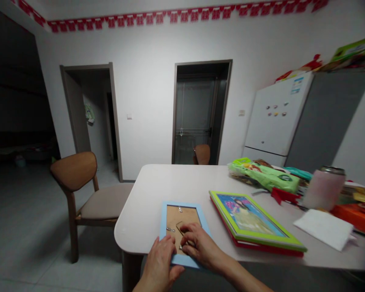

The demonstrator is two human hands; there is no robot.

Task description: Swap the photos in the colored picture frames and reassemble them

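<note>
A light-blue photo frame [164, 219] lies back side up at the near edge of the table, its brown backing board [182, 215] showing. Small metal clips sit along the board: one at the far end [180, 209], one on the left [170, 230]. My left hand [161, 259] grips the frame's near left corner, fingers over the edge and thumb by the near side. Over the board, my right hand [197, 245] has its fingers closed around a thin bent metal wire [179, 228] that runs out from under them. Its fingertips come close to another clip near the bottom.
Right of the frame, a green picture frame [249, 217] with a princess picture rests on a red one [270, 250]. Farther right are a green snack bag [261, 174], a pink jar [325, 188] and white paper [324, 228]. A wooden chair [74, 172] stands left of the table [176, 180].
</note>
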